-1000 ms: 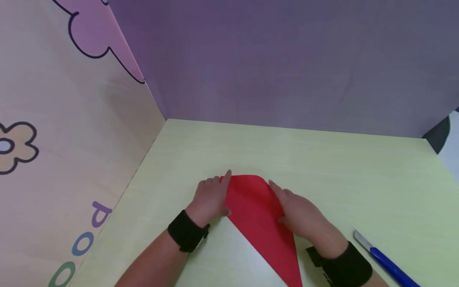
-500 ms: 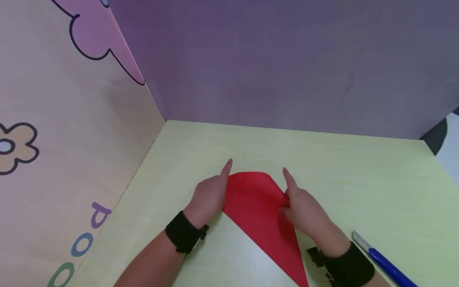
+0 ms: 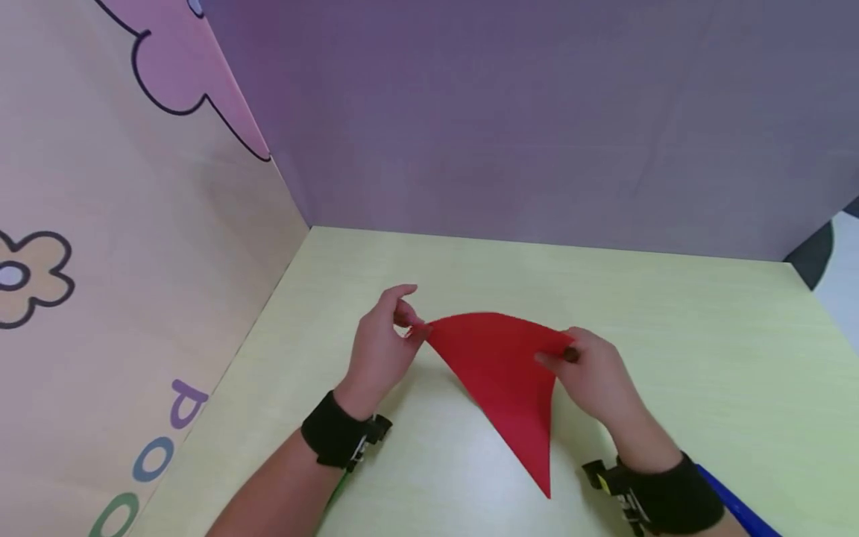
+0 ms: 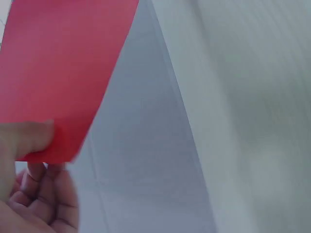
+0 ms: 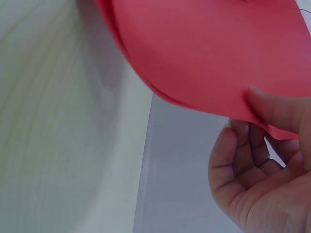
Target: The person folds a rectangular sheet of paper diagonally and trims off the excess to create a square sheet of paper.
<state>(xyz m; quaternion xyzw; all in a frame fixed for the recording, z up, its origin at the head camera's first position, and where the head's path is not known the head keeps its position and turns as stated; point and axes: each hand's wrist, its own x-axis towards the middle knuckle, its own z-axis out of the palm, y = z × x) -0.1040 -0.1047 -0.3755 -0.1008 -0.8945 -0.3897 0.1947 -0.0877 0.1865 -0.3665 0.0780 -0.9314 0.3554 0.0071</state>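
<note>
A folded sheet of red paper (image 3: 496,380), roughly triangular with a curved far edge, is held above the table between both hands. My left hand (image 3: 379,347) pinches its left corner between thumb and fingers. At the right corner, my right hand (image 3: 593,377) grips it, thumb on the near face and fingers behind. The paper's point hangs toward me. In the right wrist view the red paper (image 5: 204,53) shows more than one layer along its bent edge. The left wrist view has the thumb pressed on the red paper's corner (image 4: 63,82).
A blue-handled craft knife (image 3: 734,503) lies on the pale wooden table (image 3: 705,335) at the right, partly hidden by the right wristband. A purple panel (image 3: 537,127) rises at the back, and a decorated panel (image 3: 134,224) stands on the left.
The red paper has come up off the table, its near point now hanging free. Both hands have shifted to pinch its corners, and the right arm now covers the knife's blade.
</note>
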